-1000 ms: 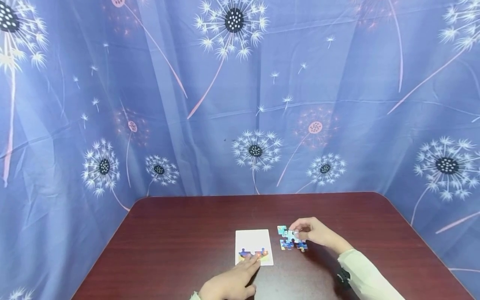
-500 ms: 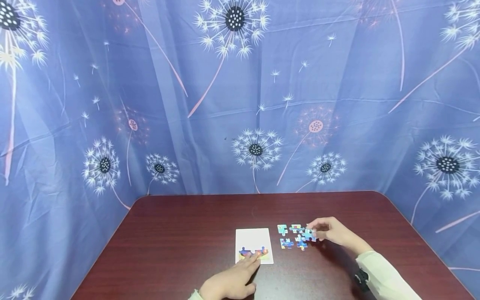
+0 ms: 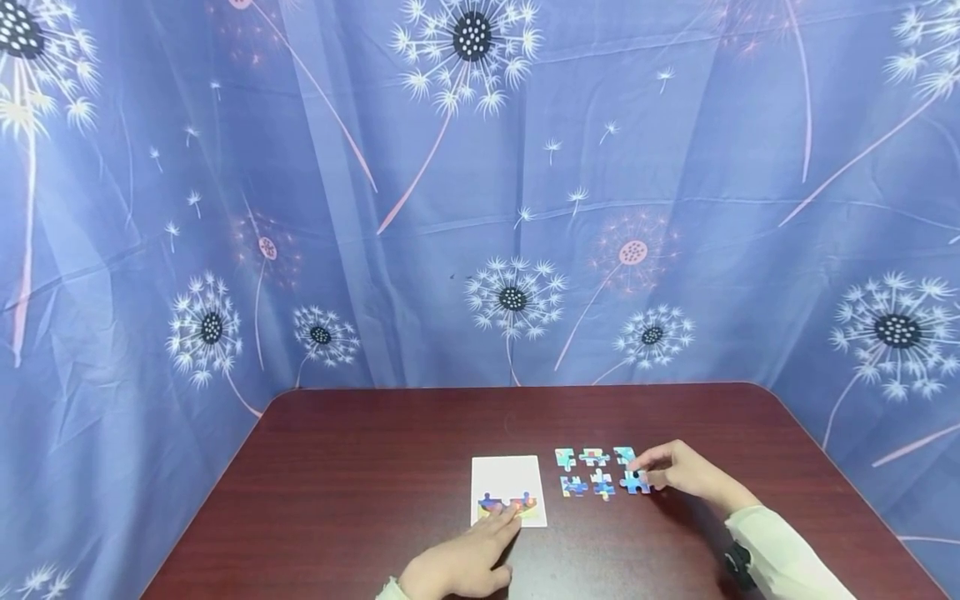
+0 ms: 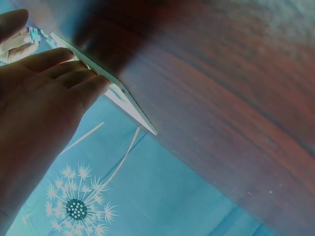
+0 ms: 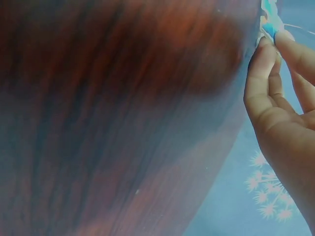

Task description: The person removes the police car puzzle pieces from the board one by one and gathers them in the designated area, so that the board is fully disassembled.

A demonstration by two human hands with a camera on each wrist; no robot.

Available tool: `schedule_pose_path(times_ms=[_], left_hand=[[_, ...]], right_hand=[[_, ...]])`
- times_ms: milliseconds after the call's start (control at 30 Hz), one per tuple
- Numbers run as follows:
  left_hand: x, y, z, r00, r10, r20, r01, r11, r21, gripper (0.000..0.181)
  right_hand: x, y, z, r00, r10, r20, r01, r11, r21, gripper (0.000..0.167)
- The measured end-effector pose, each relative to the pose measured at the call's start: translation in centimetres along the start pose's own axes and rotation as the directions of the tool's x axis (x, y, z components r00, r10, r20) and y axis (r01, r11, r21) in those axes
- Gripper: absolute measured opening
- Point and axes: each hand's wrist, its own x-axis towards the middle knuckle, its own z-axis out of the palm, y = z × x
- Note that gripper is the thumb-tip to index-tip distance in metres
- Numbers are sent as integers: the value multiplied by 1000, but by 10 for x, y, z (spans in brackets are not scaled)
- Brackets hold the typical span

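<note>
My right hand [image 3: 693, 479] pinches a blue jigsaw puzzle piece [image 3: 636, 482] between thumb and fingers, at the right end of a small group of pieces. In the right wrist view, its fingertips grip the piece [image 5: 270, 28] at the upper right edge. My left hand [image 3: 465, 560] lies with extended fingers over the lower part of a white puzzle board [image 3: 504, 477]. Joined orange, yellow and purple puzzle pieces [image 3: 489, 503] line the board's lower edge, partly covered by those fingers. The left wrist view shows the left hand [image 4: 44, 93] against the board's edge [image 4: 129, 101].
Several loose puzzle pieces lie right of the board in two rough rows, among them a top left piece [image 3: 564, 458], a top right piece [image 3: 623, 455] and a bottom left piece [image 3: 573, 486]. The dark red table [image 3: 360, 475] meets a blue dandelion-print curtain [image 3: 420, 333] behind.
My right hand has carried its piece rightward over the group, then slightly nearer to me. Pieces in the top row that it covered now show. The left hand has stayed on the board.
</note>
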Motion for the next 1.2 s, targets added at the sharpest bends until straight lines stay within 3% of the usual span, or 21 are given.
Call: schedule_pose_path(times_ms=[833, 1200], left_hand=[[0, -2, 3, 1000, -10, 0, 10, 1000, 3, 65], [-1, -3, 1, 1000, 2, 15, -2, 1000, -26, 65]], right_hand=[[4, 6, 8, 996, -53, -71, 44, 991, -124, 15], [3, 10, 7, 995, -60, -80, 52, 994, -95, 17]])
